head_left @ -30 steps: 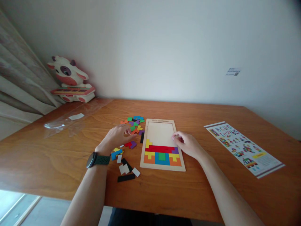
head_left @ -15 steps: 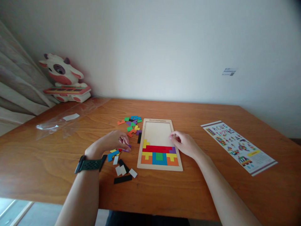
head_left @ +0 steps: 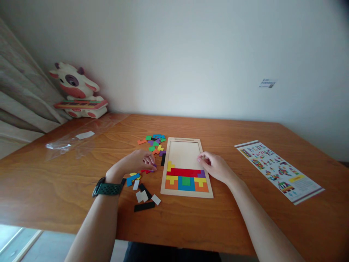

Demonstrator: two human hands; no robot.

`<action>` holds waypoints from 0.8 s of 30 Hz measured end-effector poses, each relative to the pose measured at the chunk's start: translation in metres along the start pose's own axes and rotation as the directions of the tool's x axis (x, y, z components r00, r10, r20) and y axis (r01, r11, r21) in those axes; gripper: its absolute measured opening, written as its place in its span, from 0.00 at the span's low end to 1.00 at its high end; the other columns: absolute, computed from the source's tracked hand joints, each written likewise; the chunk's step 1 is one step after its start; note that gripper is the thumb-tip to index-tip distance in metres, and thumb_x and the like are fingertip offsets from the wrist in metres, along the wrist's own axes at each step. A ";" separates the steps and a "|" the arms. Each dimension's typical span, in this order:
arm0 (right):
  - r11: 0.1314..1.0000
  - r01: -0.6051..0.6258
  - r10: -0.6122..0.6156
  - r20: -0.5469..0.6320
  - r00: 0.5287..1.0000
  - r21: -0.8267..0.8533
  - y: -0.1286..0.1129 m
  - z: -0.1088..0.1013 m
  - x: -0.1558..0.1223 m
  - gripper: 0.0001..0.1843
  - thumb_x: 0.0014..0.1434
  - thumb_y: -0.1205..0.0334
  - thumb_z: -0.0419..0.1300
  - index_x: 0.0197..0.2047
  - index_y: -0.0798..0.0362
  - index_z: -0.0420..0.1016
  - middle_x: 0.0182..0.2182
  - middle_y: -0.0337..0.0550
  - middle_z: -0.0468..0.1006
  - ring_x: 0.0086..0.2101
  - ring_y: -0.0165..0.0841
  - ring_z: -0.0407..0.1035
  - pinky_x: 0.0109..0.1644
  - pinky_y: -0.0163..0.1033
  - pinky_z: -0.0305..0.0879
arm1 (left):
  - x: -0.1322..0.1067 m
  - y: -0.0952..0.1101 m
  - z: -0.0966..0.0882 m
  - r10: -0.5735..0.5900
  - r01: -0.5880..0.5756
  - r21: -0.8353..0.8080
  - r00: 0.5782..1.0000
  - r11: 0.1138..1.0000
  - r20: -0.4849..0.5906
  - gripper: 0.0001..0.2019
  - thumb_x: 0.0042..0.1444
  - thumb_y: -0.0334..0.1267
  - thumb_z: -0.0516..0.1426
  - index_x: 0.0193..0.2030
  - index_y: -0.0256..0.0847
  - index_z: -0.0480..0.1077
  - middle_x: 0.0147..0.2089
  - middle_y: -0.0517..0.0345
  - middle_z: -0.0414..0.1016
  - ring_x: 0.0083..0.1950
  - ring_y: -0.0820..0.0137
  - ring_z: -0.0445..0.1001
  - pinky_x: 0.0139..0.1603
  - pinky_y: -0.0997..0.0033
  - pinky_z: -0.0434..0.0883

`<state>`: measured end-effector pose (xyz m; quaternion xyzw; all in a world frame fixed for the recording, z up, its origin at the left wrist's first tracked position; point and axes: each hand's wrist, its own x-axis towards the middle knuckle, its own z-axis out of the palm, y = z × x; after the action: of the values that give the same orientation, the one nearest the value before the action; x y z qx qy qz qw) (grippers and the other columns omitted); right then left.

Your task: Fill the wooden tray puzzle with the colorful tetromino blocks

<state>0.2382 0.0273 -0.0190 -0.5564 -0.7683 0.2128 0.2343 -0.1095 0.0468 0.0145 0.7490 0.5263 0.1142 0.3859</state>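
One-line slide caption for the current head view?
Left hand at loose puzzle pieces, right hand at the edge of a partly filled wooden tray.

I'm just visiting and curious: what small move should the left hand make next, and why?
Perhaps pinch and lift the purple piece: the left hand has its fingers right at it, though a grip can't be made out, and the wooden board has bare room at its far end.

Pale tray [head_left: 183, 154] (multicoloured pieces [head_left: 186, 181])
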 end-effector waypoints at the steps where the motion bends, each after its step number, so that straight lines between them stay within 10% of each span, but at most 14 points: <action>1: 1.000 -0.003 0.003 0.000 1.000 0.000 -0.001 0.000 0.000 0.13 0.66 0.53 0.54 0.43 0.51 0.75 0.29 0.42 0.79 0.29 0.34 0.71 0.34 0.38 0.61 | 0.001 0.000 0.001 0.024 -0.024 -0.014 0.999 1.000 -0.029 0.15 0.46 0.50 0.66 0.32 0.41 0.73 0.31 0.59 0.79 0.34 0.66 0.78 0.35 0.71 0.72; 11: 1.000 -0.012 0.012 0.005 1.000 0.006 -0.002 -0.001 -0.001 0.12 0.65 0.54 0.54 0.43 0.51 0.75 0.28 0.41 0.78 0.29 0.34 0.70 0.34 0.38 0.60 | 0.009 0.002 0.005 0.069 -0.034 0.121 0.953 0.992 -0.295 0.20 0.55 0.58 0.58 0.34 0.41 0.73 0.33 0.56 0.80 0.34 0.66 0.77 0.34 0.72 0.70; 18: 1.000 -0.010 0.010 0.004 1.000 0.006 -0.002 -0.001 -0.001 0.12 0.65 0.54 0.54 0.43 0.51 0.75 0.27 0.41 0.77 0.28 0.34 0.69 0.33 0.37 0.59 | 0.008 0.005 0.002 0.014 0.146 0.229 0.815 0.963 -0.579 0.22 0.62 0.57 0.49 0.34 0.40 0.73 0.36 0.54 0.79 0.37 0.65 0.75 0.37 0.72 0.66; 24: 1.000 0.005 -0.005 -0.010 1.000 0.001 0.000 0.000 0.000 0.11 0.65 0.56 0.55 0.43 0.51 0.75 0.29 0.42 0.78 0.29 0.34 0.70 0.33 0.37 0.60 | 0.012 -0.006 0.006 -0.021 0.114 0.215 0.919 0.970 -0.394 0.23 0.52 0.62 0.58 0.31 0.41 0.72 0.32 0.56 0.78 0.34 0.65 0.75 0.32 0.72 0.65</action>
<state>0.2382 0.0272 -0.0194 -0.5556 -0.7683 0.2098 0.2389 -0.1050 0.0551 0.0033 0.7327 0.6278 0.1846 0.1867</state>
